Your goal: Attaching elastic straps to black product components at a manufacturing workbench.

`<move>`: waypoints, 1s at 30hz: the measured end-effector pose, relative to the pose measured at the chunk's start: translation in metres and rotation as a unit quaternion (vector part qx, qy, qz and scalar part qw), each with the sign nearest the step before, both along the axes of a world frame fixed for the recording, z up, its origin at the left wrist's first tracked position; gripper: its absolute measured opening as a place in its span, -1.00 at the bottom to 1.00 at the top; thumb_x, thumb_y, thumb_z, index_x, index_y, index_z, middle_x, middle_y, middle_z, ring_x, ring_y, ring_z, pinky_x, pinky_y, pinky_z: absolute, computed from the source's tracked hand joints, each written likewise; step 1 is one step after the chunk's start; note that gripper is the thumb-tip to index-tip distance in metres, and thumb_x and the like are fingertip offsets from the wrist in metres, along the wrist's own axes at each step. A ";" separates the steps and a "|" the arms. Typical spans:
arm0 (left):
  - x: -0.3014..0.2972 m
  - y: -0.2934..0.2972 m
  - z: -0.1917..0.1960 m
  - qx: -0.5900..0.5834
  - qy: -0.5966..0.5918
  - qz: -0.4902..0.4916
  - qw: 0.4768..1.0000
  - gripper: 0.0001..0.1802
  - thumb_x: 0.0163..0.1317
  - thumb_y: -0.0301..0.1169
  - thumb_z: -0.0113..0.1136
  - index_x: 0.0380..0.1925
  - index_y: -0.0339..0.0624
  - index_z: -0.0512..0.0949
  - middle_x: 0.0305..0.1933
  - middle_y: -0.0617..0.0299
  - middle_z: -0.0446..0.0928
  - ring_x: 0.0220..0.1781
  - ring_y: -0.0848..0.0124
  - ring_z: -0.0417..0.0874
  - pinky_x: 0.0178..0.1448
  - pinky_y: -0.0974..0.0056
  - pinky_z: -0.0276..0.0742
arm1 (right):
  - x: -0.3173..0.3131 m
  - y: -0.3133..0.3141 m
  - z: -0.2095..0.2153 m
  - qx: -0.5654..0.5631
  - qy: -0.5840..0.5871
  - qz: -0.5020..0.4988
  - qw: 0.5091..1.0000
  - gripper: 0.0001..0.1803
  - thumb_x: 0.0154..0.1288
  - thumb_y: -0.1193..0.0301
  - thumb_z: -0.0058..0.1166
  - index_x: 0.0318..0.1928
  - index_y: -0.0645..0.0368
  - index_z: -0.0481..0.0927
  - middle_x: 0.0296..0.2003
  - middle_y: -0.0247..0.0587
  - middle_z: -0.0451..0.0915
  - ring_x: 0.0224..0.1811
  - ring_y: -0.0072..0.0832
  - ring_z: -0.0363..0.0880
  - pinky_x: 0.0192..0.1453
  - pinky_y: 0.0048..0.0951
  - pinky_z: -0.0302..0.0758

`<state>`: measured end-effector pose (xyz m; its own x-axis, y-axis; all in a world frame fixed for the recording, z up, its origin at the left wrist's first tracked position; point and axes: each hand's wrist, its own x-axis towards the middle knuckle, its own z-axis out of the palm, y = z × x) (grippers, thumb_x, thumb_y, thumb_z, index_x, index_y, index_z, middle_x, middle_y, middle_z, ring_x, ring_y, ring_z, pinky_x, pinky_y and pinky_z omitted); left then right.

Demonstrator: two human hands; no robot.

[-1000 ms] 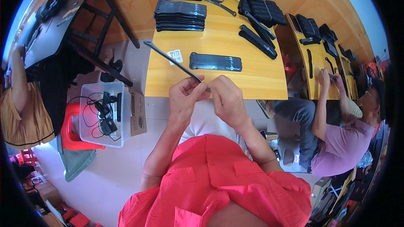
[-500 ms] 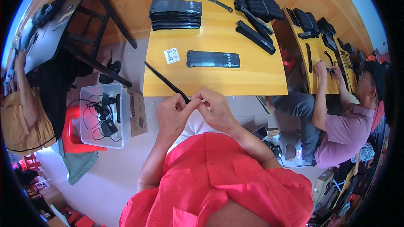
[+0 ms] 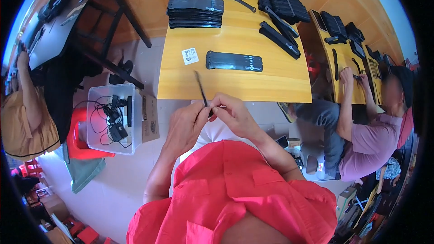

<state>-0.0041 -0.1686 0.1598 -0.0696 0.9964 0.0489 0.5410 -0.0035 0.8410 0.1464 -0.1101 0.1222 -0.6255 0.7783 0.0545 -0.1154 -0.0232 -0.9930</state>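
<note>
The yellow wooden tabletop (image 3: 235,70) fills the upper middle of the view, square and glossy, with its near edge just above the person's hands. At its far edge sit two stacks of flat black pouches (image 3: 195,11), one behind the other, and to their right a heap of black folded straps and cases (image 3: 282,7). A long black bar-shaped case (image 3: 279,39) lies slantwise near the right side. Alone in the middle of the tabletop lies a flat black oblong pouch with pale dots along it (image 3: 234,61), and to its left a small white printed label (image 3: 190,56).

On the floor to the left stands a clear plastic bin holding black cables and chargers (image 3: 113,118), with a brown cardboard box (image 3: 149,116) touching its right side and a red plastic stool (image 3: 83,138) under it. To the right, another person in a mauve shirt (image 3: 368,142) sits at a second yellow table (image 3: 346,58) strewn with black pieces.

Below the near edge of the tabletop, the person's left hand (image 3: 186,124) and right hand (image 3: 235,115) meet in front of a red shirt (image 3: 235,199). Both sets of fingers are closed in a pinch on the lower end of a thin black stick-like strip (image 3: 200,89), which rises from the hands and leans slightly left, its upper tip over the tabletop's near edge. The fingertips of the two hands touch each other around the strip; a pale thin piece shows between them, too small to identify.
</note>
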 end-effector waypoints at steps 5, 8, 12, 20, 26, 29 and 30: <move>0.006 0.001 -0.001 -0.002 -0.100 0.018 0.995 -0.72 0.27 -0.35 0.01 -0.52 -0.36 0.45 -0.64 -0.02 0.41 -0.62 0.17 0.44 -0.48 0.17 0.28 | 0.001 0.003 0.008 0.089 -0.026 -0.004 0.996 -0.92 0.25 0.52 -0.06 -0.34 0.31 0.38 -0.48 -0.14 0.38 -0.46 -0.38 0.45 -0.36 -0.41 0.38; 0.008 0.001 -0.009 0.021 -0.110 0.024 0.993 -0.73 0.26 -0.37 0.01 -0.52 -0.35 0.46 -0.67 0.06 0.40 -0.66 0.27 0.39 -0.51 0.25 0.27 | 0.001 0.001 0.019 0.183 -0.071 -0.024 0.980 -0.88 0.27 0.48 -0.05 -0.37 0.28 0.37 -0.50 -0.15 0.34 -0.47 -0.33 0.41 -0.36 -0.36 0.33; 0.012 -0.003 -0.012 -0.013 -0.212 0.027 0.977 -0.72 0.29 -0.39 -0.01 -0.57 -0.32 0.46 -0.71 0.26 0.38 -0.65 0.55 0.31 -0.54 0.39 0.21 | 0.003 0.004 0.017 0.235 -0.065 -0.002 0.970 -0.82 0.28 0.44 -0.07 -0.44 0.25 0.35 -0.53 -0.17 0.30 -0.48 -0.29 0.37 -0.40 -0.34 0.28; 0.023 -0.007 -0.010 -0.015 -0.355 0.001 0.935 -0.71 0.29 -0.39 -0.01 -0.62 -0.21 0.44 -0.68 0.45 0.32 -0.68 0.73 0.18 -0.62 0.51 0.01 | 0.011 -0.011 0.026 -0.016 0.019 -0.001 1.000 -0.72 0.38 0.39 -0.15 -0.49 0.24 0.36 -0.66 -0.35 0.33 -0.66 -0.63 0.33 -0.59 -0.57 0.26; 0.009 -0.014 -0.012 -0.062 -0.388 0.020 0.919 -0.72 0.25 -0.39 0.03 -0.65 -0.20 0.43 -0.72 0.44 0.28 -0.70 0.70 0.17 -0.64 0.50 -0.02 | 0.032 0.005 0.018 -0.114 -0.020 -0.099 0.988 -0.74 0.35 0.35 -0.14 -0.49 0.17 0.39 -0.67 -0.40 0.34 -0.74 -0.66 0.33 -0.67 -0.63 0.27; -0.023 -0.022 -0.010 -0.125 -0.450 0.081 0.880 -0.67 0.20 -0.39 0.06 -0.74 -0.15 0.33 -0.76 0.44 0.20 -0.74 0.67 0.13 -0.67 0.47 -0.06 | 0.074 0.043 0.012 -0.136 -0.010 -0.228 0.964 -0.77 0.31 0.32 -0.15 -0.50 0.08 0.37 -0.70 -0.47 0.25 -0.79 -0.69 0.28 -0.76 -0.64 0.22; -0.035 -0.026 -0.011 -0.125 -0.450 0.079 0.881 -0.67 0.20 -0.39 0.06 -0.74 -0.15 0.33 -0.76 0.44 0.20 -0.74 0.67 0.13 -0.67 0.47 -0.06 | 0.092 0.055 0.009 -0.145 -0.017 -0.266 0.953 -0.80 0.27 0.32 -0.10 -0.48 0.11 0.40 -0.72 -0.45 0.27 -0.79 -0.67 0.29 -0.78 -0.61 0.21</move>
<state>-0.0394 -0.1949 0.1486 -0.1069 0.9424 -0.3170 -0.3684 0.2586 0.8930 0.2389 -0.0546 0.1307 -0.1358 0.9651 -0.2241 -0.1552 -0.2441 -0.9572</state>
